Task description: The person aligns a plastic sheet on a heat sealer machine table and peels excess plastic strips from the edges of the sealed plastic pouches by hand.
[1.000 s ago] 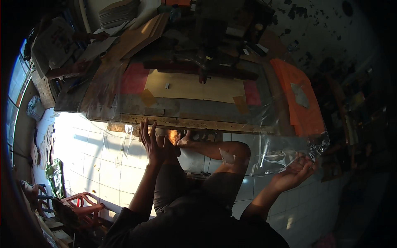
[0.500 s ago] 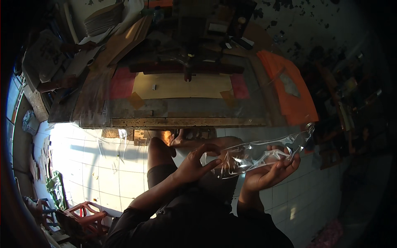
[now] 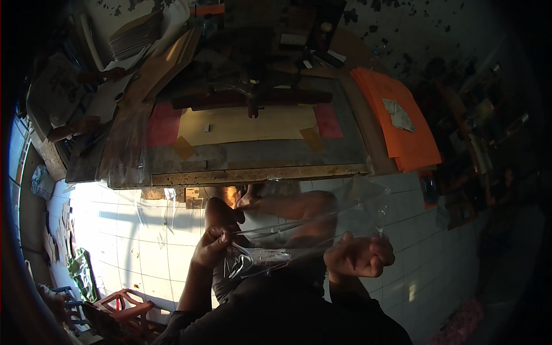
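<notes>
A clear plastic sheet point(image 3: 299, 221) stretches across my lap, in front of the bench's near edge. My left hand point(image 3: 214, 246) pinches its left end between thumb and fingers, and a crumpled, shiny fold hangs beside that hand. At the other end, my right hand point(image 3: 361, 256) is closed with the palm side turned up and its fingers curled at the plastic. The exact grip there is partly hidden. Both hands are below the bench top, well apart from each other.
On the bench point(image 3: 241, 175) lies a yellow panel point(image 3: 241, 127) with pink ends, under a dark red bar point(image 3: 276, 98). Orange sheets point(image 3: 399, 138) are stacked at the right. Another person's hand point(image 3: 86, 123) is at the far left. A red plastic stool point(image 3: 123, 305) stands lower left.
My left hand has moved left and drawn the plastic out wider. My right hand has curled its fingers and come slightly lower. The view has shifted a little.
</notes>
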### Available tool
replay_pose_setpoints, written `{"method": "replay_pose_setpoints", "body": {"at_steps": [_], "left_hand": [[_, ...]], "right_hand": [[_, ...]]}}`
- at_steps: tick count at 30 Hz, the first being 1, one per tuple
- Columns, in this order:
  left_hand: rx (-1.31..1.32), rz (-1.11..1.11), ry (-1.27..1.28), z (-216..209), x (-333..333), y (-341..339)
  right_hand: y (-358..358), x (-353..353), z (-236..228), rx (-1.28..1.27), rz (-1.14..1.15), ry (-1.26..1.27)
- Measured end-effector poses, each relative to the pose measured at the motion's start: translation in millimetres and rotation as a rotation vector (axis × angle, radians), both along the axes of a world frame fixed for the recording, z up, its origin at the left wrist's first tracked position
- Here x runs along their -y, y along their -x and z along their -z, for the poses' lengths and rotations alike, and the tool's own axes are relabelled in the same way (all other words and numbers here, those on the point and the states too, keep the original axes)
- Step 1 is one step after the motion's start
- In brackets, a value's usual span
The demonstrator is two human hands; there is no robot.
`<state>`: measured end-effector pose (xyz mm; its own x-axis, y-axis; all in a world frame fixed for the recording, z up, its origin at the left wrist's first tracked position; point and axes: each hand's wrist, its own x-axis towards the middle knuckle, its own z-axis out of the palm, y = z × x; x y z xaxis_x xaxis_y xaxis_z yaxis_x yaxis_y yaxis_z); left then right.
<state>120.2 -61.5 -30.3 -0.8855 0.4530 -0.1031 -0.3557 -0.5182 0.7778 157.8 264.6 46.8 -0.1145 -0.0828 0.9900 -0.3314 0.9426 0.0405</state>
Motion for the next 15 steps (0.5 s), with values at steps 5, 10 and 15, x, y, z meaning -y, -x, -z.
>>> {"method": "replay_pose_setpoints", "body": {"at_steps": [5,10,15], "left_hand": [[-0.397,-0.123,0.034,-46.8,35.2,14.6],[-0.715,-0.227,0.264,-92.2,41.0,14.9],[-0.496,-0.194,0.298,-92.4,42.3,6.1]], "right_hand": [[6.0,-2.9,-24.7,-0.078,0.166,0.143],[17.5,2.6,-15.3,0.436,-0.457,0.325],[22.5,19.1,-4.5,0.770,-0.555,0.158]]}}
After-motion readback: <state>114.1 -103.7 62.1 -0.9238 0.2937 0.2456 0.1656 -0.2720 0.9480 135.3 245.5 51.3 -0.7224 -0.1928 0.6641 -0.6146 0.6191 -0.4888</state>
